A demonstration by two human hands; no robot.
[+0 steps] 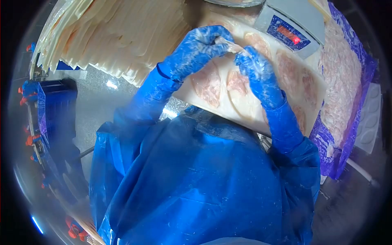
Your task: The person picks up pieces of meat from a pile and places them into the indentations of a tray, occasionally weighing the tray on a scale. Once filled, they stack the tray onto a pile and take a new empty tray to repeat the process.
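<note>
A small pale pink strip of meat (pixel 229 45) stretches between my two blue-gloved hands. My left hand (pixel 200 51) pinches its left end, and the fingers of my right hand (pixel 257 67) are closed at its right end. Both hands are above a white tray (pixel 188 92) with several oval hollows. Flattened pink meat pieces lie in the hollows, one (pixel 207 83) below my left hand and another (pixel 288 69) to the right of my right hand. A meat piece (pixel 238 83) beneath my right hand is partly covered.
A tall stack of white trays (pixel 122 32) stands at the upper left. A scale (pixel 289 34) with a red display is behind the tray. At the right, a purple-lined container (pixel 361 77) holds a heap of pale meat (pixel 339 81). A blue bin (pixel 57 110) is at the left.
</note>
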